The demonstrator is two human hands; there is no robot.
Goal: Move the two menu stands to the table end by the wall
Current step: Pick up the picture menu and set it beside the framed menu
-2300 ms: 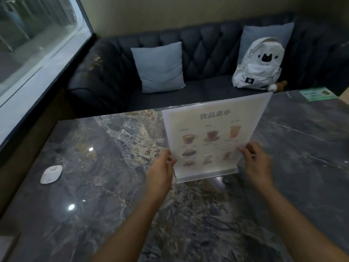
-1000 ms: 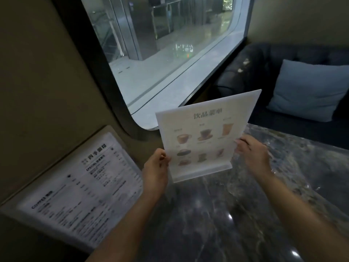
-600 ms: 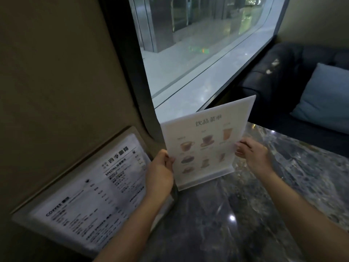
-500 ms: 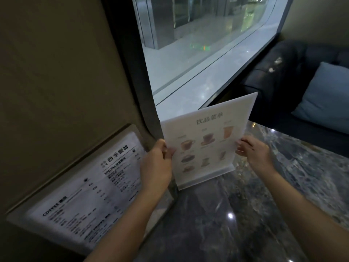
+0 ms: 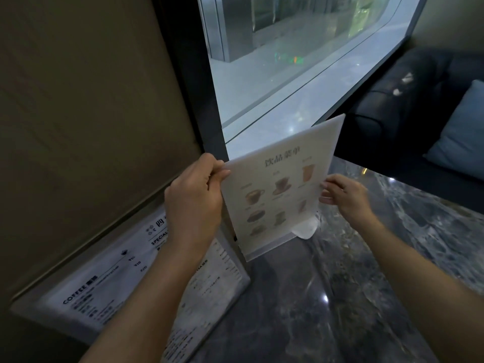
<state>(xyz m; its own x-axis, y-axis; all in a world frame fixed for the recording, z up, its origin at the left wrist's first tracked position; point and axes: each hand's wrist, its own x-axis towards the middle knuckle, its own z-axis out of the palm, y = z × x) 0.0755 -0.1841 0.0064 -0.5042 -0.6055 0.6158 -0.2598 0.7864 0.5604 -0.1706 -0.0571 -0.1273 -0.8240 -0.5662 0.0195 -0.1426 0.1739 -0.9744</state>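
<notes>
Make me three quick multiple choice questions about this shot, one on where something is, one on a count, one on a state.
1. Where is the black-and-white coffee menu stand?
A. On the sofa
B. Against the wall at the table end
C. On the window ledge

2. How many drink pictures show on the drinks menu stand?
A. Two
B. Seven
C. Twelve

3. How is the drinks menu stand held?
A. By both hands at its side edges
B. By one hand at the top
C. By no hand

Answers: 1 B, it leans by the beige wall. 2 B, seven cups and glasses show. 3 A, the left hand and right hand pinch its opposite edges.
</notes>
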